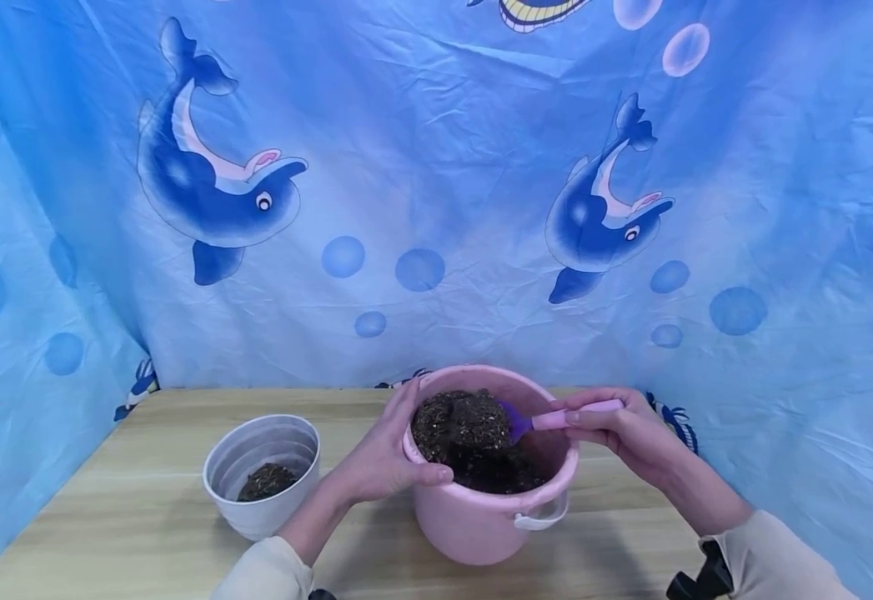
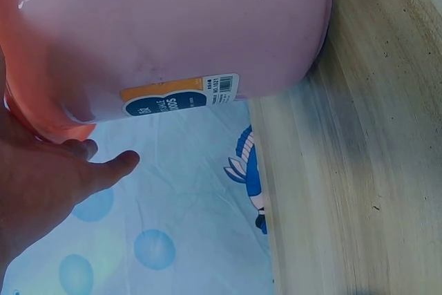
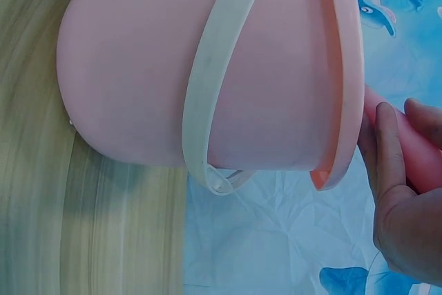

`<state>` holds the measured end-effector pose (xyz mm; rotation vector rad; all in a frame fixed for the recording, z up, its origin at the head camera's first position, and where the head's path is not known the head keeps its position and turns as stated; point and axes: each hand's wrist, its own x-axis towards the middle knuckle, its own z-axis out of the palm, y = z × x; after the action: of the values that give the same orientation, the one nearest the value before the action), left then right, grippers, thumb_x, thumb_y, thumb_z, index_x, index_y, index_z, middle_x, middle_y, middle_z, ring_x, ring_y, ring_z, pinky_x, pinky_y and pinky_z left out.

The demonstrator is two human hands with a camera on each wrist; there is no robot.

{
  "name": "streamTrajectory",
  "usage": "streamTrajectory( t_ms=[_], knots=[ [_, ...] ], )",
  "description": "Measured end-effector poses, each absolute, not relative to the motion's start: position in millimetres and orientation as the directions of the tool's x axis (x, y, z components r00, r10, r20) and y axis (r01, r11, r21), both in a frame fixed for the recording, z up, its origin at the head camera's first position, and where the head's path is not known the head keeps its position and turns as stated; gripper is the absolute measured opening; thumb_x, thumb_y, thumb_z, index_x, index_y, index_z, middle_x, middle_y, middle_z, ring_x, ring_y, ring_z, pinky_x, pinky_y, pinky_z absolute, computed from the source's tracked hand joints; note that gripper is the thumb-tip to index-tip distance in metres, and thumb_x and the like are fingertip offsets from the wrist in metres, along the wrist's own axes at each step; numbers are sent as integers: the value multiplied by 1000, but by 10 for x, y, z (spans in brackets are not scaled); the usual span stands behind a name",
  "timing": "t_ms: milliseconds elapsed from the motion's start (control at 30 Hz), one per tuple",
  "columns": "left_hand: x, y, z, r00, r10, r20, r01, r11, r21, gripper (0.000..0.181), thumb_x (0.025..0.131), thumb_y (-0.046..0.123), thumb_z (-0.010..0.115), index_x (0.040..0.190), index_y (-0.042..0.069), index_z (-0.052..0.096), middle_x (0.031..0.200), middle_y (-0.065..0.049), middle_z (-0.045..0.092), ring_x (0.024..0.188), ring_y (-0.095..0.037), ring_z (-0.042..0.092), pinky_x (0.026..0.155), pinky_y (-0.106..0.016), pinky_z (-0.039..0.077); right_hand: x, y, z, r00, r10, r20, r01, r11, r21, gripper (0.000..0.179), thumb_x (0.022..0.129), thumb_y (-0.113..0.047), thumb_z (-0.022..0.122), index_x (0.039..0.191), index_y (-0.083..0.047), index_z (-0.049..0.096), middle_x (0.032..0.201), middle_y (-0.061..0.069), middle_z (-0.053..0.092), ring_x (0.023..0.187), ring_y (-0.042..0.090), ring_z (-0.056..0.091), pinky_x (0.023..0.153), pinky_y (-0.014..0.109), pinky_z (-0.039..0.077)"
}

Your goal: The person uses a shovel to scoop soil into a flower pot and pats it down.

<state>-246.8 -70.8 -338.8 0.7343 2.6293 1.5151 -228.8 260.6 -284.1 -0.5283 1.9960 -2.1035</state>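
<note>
Blue cloth [image 1: 436, 142] printed with dolphins and bubbles hangs behind and on both sides of a wood-grain desk [image 1: 121, 533]. On the desk, a pink bucket [image 1: 466, 529] stands at about half past five from the centre of the head view, with dark soil [image 1: 496, 475] inside. At its nine o'clock sits a white pot [image 1: 252, 512] with a smaller heap of soil [image 1: 267, 481]; the left forearm [image 1: 319, 517] passes between them. A white handle [image 1: 541, 521] hangs at the bucket's half past four.

On the bucket's side, a label [image 2: 181, 94] seems to read "NO.1021"; the smaller print is too blurred.

The left hand [image 1: 383, 458] holds the rim around nine o'clock, thumb at eight. At three o'clock, the right hand [image 1: 624, 425] pinches the pink grip of a trowel [image 1: 556, 419], whose soil-heaped scoop is over the bucket.
</note>
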Motion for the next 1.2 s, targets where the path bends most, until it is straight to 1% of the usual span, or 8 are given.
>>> streamTrajectory(
  t_ms=[100,233,333,567,700,900,1067,1200],
  knots=[
    [-2445,-736,-3389,-891,402,213,386,420,821,130,63,40,89,155,26,-2,161,0,-9,147,-28,-1,115,-56,8,-2248,2599,-2838,-912,-383,148,-125,-85,-989,24,89,7,57,110,5,69,107,17,70,98,23,69,86,35,54],
    [-2443,-757,-3384,-883,410,230,406,420,812,130,64,42,88,155,25,-2,161,1,-8,147,-28,-1,115,-55,8,-2192,2593,-2822,-891,-419,174,-146,-97,-984,27,92,5,55,117,10,62,107,20,69,103,28,66,90,39,50],
    [-2452,-755,-3382,-876,419,239,418,413,809,129,64,41,88,155,25,-2,161,1,-8,147,-27,-1,116,-54,8,-2142,2604,-2814,-885,-424,192,-151,-129,-980,26,92,6,53,116,9,63,108,21,69,104,29,66,91,39,50],
    [-2466,-748,-3400,-871,427,244,423,397,814,129,63,40,89,156,23,0,162,0,-5,147,-28,1,116,-55,9,-2027,2635,-2807,-910,-375,174,-130,-140,-982,27,91,8,53,115,10,64,115,19,67,105,28,65,92,37,49],
    [-2466,-749,-3408,-866,434,248,433,404,806,129,63,41,89,156,22,0,162,0,-5,147,-27,2,116,-54,9,-1998,2650,-2809,-904,-382,193,-149,-142,-979,28,92,8,51,118,13,61,116,21,66,106,29,65,93,38,49],
    [-2471,-764,-3398,-866,431,254,444,427,788,128,64,42,88,155,22,0,162,0,-4,147,-28,3,116,-54,11,-1982,2659,-2781,-888,-410,207,-161,-144,-976,29,94,8,49,120,12,60,117,24,65,108,30,64,96,41,46],
    [-2473,-775,-3378,-861,437,260,459,449,767,127,65,44,87,156,20,1,162,-3,-2,146,-31,6,115,-57,14,-1961,2655,-2751,-902,-392,183,-140,-136,-981,30,93,7,49,121,16,56,116,23,65,107,30,64,96,40,47],
    [-2470,-797,-3358,-863,438,253,457,463,759,128,64,47,87,156,19,2,162,-4,0,146,-34,9,114,-59,16,-1948,2649,-2724,-913,-372,165,-126,-126,-984,28,93,7,51,119,13,60,115,22,66,107,29,65,96,41,47]
  ],
)
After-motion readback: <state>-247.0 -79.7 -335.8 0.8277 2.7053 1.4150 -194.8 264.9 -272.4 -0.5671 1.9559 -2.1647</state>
